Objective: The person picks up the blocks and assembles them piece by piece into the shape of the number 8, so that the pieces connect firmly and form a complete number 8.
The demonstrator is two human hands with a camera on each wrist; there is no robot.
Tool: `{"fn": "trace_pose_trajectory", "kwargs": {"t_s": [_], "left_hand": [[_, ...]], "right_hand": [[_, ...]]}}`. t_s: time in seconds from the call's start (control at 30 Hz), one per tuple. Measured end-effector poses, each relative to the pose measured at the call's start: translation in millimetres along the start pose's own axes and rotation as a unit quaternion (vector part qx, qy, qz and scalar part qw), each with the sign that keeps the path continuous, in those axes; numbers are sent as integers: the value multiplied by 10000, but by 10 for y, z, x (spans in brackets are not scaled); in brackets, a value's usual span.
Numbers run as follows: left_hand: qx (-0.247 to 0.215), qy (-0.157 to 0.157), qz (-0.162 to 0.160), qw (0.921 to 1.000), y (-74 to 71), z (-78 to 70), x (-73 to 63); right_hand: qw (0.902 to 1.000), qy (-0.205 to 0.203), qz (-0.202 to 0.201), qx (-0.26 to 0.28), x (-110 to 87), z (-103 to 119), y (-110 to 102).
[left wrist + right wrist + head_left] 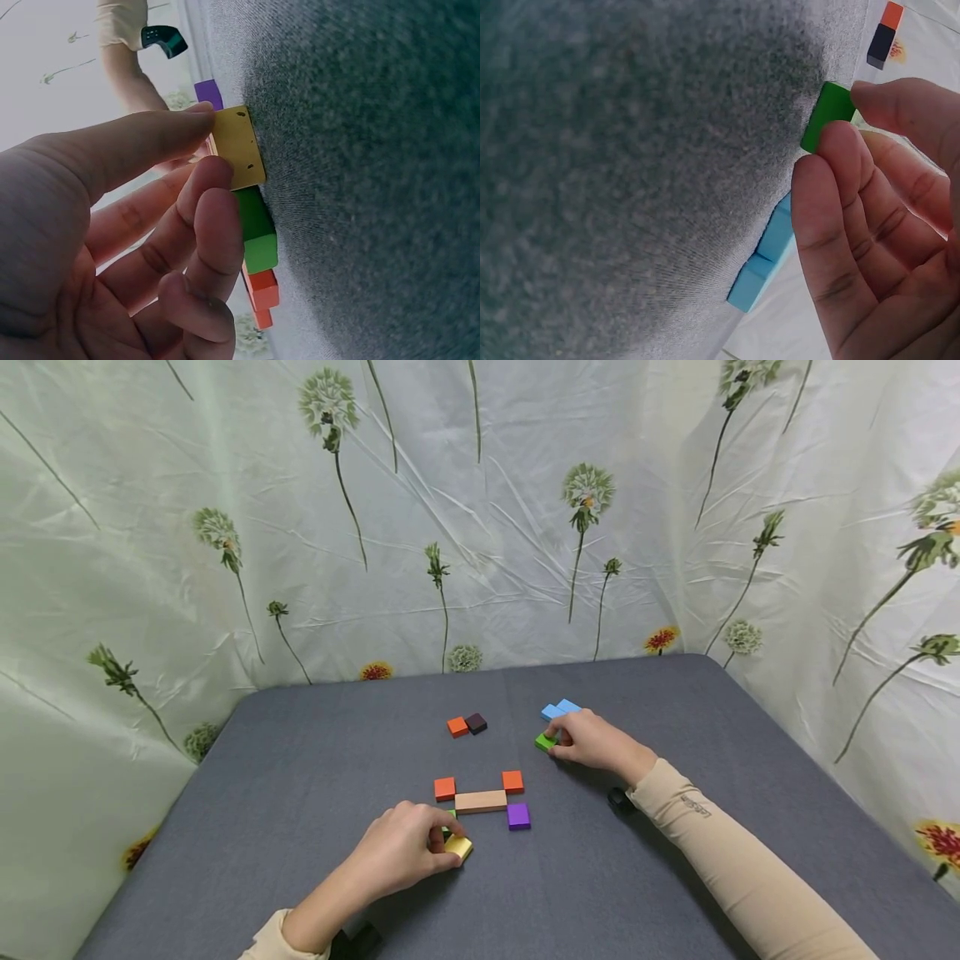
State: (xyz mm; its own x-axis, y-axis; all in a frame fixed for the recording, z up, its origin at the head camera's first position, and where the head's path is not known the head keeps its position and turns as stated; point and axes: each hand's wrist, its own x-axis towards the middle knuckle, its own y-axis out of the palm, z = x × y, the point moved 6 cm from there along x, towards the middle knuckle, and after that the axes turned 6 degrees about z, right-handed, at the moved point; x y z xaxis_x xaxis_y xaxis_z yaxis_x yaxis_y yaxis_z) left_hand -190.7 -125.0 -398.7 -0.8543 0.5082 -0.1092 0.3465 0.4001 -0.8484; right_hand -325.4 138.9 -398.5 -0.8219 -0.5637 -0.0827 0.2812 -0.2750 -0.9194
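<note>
My left hand (401,850) pinches a yellow block (460,846) between thumb and fingers, close over the table. In the left wrist view the yellow block (237,148) stands on edge beside a green block (260,251), which the left fingers mostly cover in the head view. Farther right, my right hand (596,745) grips another green block (545,742) by its sides; the right wrist view shows this green block (828,114) between thumb and fingertips. Just behind that hand lie light blue blocks (551,712), partly covered by it.
A long tan block (481,802) lies mid-table, with orange blocks (445,789) at both far corners and a purple block (518,817) at its near right. Farther back, an orange block (457,727) touches a black block (476,723). A flowered curtain (480,527) hangs behind the grey table (337,735).
</note>
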Motion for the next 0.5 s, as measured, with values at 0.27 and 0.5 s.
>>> {"fn": "trace_pose_trajectory", "kwargs": {"t_s": [0.27, 0.5], "left_hand": [[7, -138, -72, 9999, -27, 4, -10], [74, -214, -127, 9997, -32, 19, -13]], "right_hand": [[9998, -92, -153, 87, -48, -30, 11], [9998, 12, -93, 158, -41, -77, 28]]}}
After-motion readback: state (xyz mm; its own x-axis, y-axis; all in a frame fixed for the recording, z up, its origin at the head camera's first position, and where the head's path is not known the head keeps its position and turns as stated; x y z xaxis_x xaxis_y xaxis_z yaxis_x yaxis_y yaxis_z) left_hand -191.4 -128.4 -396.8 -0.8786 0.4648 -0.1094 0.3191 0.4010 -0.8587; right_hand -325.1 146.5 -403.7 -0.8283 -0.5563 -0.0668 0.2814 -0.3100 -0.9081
